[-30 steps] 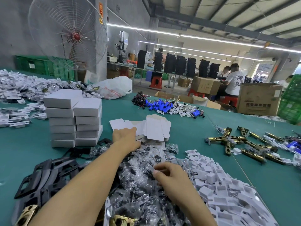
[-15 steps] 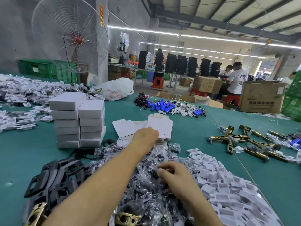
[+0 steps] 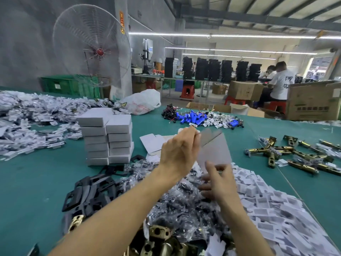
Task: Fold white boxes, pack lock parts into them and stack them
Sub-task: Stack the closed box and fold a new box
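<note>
Lifted clear of the table since a moment ago, the left hand [image 3: 180,150] is now pinching a flat white box blank [image 3: 215,151] by its upper left edge and holding it upright in the air, where earlier it was reaching down onto the loose blanks [image 3: 152,143] that are lying just beyond it. The right hand [image 3: 218,183] is rising off the heap of bagged black parts [image 3: 184,202] to meet the lower edge of the raised blank, thumb up and fingers spread. Motion blur is making it impossible to tell whether that hand is gripping the card or only touching it.

Beyond and to the left of the left hand, two stacks of folded white boxes [image 3: 108,137] are standing side by side and touching on the green table [image 3: 36,182]. Black plates [image 3: 88,193] are lying under the left forearm, next to the bagged parts. Right of the right hand, a drift of white card inserts [image 3: 267,209] is spreading toward the near edge. Brass latches [image 3: 287,154] are lying scattered well to the right of both hands. More brass pieces [image 3: 158,233] are showing between the two forearms. Far beyond the hands, blue cylinders [image 3: 191,117] are sitting in a small pile, with a white plastic bag [image 3: 142,101] to their left. A large fan [image 3: 92,47] is standing behind the table.
</note>
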A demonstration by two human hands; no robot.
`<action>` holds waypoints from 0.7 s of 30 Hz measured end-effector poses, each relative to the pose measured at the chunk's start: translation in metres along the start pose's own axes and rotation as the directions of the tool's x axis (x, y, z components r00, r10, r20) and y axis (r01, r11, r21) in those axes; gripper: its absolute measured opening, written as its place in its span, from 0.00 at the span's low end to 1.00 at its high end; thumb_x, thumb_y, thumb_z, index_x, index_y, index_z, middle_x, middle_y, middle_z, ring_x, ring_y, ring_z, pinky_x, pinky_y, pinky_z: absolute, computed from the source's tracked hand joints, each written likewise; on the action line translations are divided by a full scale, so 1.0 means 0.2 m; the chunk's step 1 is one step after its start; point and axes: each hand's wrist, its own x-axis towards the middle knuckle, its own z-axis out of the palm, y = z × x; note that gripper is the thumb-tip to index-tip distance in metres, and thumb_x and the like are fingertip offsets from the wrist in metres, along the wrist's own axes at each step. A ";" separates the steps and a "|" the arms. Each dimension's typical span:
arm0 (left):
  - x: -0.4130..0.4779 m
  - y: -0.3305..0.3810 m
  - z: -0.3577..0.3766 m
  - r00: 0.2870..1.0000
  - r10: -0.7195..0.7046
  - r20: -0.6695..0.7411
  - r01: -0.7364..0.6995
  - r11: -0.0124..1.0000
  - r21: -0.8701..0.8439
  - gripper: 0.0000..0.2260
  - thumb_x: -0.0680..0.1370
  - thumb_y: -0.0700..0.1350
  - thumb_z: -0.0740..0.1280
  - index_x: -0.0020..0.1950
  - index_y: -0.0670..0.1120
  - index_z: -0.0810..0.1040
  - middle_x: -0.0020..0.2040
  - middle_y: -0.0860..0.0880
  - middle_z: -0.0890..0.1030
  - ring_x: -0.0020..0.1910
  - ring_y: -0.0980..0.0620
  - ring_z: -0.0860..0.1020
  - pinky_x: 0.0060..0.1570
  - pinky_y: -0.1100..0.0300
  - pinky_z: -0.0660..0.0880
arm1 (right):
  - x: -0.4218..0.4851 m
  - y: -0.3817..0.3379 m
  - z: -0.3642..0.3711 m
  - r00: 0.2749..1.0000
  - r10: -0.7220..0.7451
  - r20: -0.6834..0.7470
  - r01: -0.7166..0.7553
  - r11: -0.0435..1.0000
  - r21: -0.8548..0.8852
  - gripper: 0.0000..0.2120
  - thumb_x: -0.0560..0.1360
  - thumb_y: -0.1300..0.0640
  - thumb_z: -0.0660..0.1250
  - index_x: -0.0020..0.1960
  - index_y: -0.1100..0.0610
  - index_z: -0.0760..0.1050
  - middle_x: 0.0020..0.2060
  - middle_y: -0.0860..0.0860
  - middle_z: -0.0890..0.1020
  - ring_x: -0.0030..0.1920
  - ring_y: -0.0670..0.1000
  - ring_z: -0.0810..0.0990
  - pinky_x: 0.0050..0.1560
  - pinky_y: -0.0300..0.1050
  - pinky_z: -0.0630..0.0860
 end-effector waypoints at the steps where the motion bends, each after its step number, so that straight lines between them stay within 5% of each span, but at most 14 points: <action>1: -0.02 0.01 -0.02 0.993 -0.108 0.048 0.111 0.992 -0.064 0.12 0.85 0.47 0.57 0.47 0.43 0.72 0.38 0.46 0.79 0.34 0.42 0.76 0.30 0.50 0.72 | 0.00 -0.01 0.00 1.000 0.012 -0.005 -0.012 0.998 0.056 0.17 0.78 0.43 0.65 0.58 0.52 0.66 0.46 0.57 0.80 0.32 0.52 0.83 0.31 0.45 0.78; 4: -0.07 0.02 -0.06 0.889 -0.385 0.246 0.450 0.834 -0.320 0.11 0.84 0.45 0.59 0.43 0.45 0.71 0.34 0.49 0.77 0.31 0.53 0.77 0.38 0.41 0.78 | 0.00 -0.03 0.00 0.999 0.003 0.051 -0.007 0.997 0.074 0.25 0.77 0.41 0.65 0.69 0.46 0.62 0.53 0.49 0.77 0.46 0.52 0.83 0.40 0.48 0.81; 7: -0.11 0.04 -0.10 0.796 -0.474 0.377 0.602 0.689 -0.405 0.12 0.83 0.44 0.60 0.40 0.48 0.71 0.33 0.54 0.72 0.28 0.61 0.74 0.43 0.43 0.82 | -0.02 -0.03 0.00 0.992 -0.055 0.110 0.051 0.998 0.040 0.35 0.74 0.35 0.66 0.76 0.43 0.58 0.61 0.48 0.73 0.56 0.49 0.79 0.48 0.49 0.79; 11: -0.16 0.08 -0.14 0.789 -0.374 0.487 0.603 0.624 -0.498 0.11 0.84 0.45 0.60 0.42 0.46 0.70 0.37 0.52 0.75 0.33 0.60 0.73 0.43 0.55 0.83 | -0.02 -0.03 0.00 0.993 -0.063 0.095 0.063 0.998 0.004 0.53 0.60 0.23 0.69 0.77 0.41 0.54 0.64 0.49 0.75 0.59 0.53 0.79 0.59 0.58 0.78; 14: -0.17 0.09 -0.16 0.851 -0.280 0.443 0.481 0.754 -0.447 0.10 0.84 0.45 0.59 0.43 0.44 0.68 0.35 0.52 0.73 0.31 0.59 0.67 0.35 0.63 0.71 | -0.02 -0.04 -0.01 0.996 -0.068 0.056 0.067 0.998 0.018 0.55 0.56 0.21 0.66 0.76 0.42 0.55 0.60 0.50 0.80 0.53 0.51 0.82 0.46 0.48 0.78; 17: -0.18 0.07 -0.19 0.876 -0.225 0.426 0.423 0.783 -0.456 0.09 0.84 0.42 0.59 0.45 0.41 0.69 0.36 0.50 0.70 0.34 0.54 0.65 0.37 0.53 0.68 | -0.01 -0.03 -0.01 0.993 -0.088 0.081 0.090 0.996 -0.026 0.48 0.62 0.22 0.65 0.75 0.45 0.60 0.53 0.51 0.82 0.44 0.52 0.85 0.43 0.48 0.80; 21: -0.19 0.06 -0.20 0.903 -0.158 0.400 0.334 0.843 -0.423 0.10 0.84 0.39 0.60 0.43 0.45 0.68 0.33 0.54 0.68 0.32 0.56 0.64 0.34 0.61 0.63 | 0.01 -0.02 0.01 0.964 -0.237 0.120 0.248 0.966 -0.080 0.20 0.81 0.45 0.60 0.71 0.49 0.68 0.43 0.53 0.85 0.35 0.53 0.86 0.41 0.54 0.83</action>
